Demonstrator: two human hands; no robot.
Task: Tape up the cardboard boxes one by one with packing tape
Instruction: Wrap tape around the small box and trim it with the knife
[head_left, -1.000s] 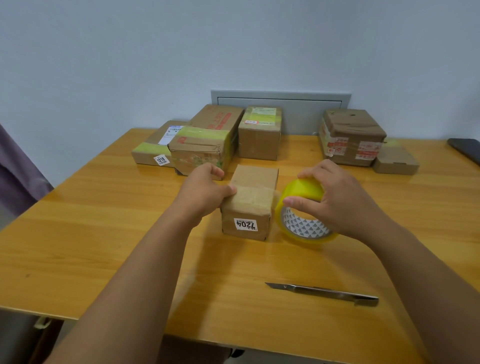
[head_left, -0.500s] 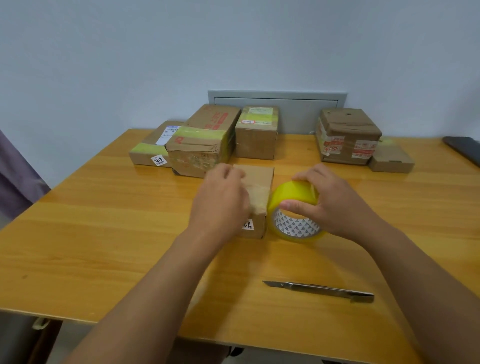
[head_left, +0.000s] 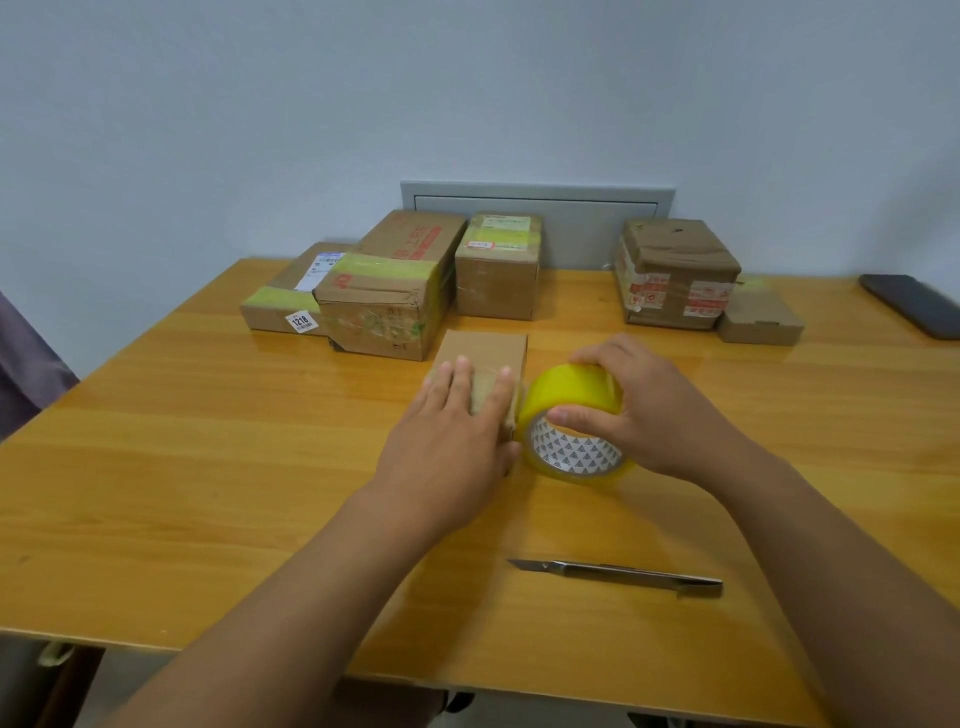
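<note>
- Our left hand (head_left: 457, 436) has come off the side of the small brown cardboard box (head_left: 485, 353) and now lies flat across its top, fingers straight, pressing down where a second ago it only steadied the near corner.
- The white number label on the box's near face, plain a moment back, is hidden behind that hand now.
- Our right hand (head_left: 654, 410) keeps its grip clamped on the yellow roll of packing tape (head_left: 571, 415), thumb on the near rim, fingers curled over the top; the roll has drawn in until it sits right against the box's right side, low to the wooden counter (head_left: 208, 467).
- We judge the strip is laid over the top and is being smoothed down; we cannot make out the tape band itself under the hand.
- The box sits mid-counter, in front of the row of taped cardboard boxes (head_left: 395, 291) by the wall.
- The silver utility knife (head_left: 623, 574) lies untouched on the near counter, so the cut looks to be the next call.
</note>
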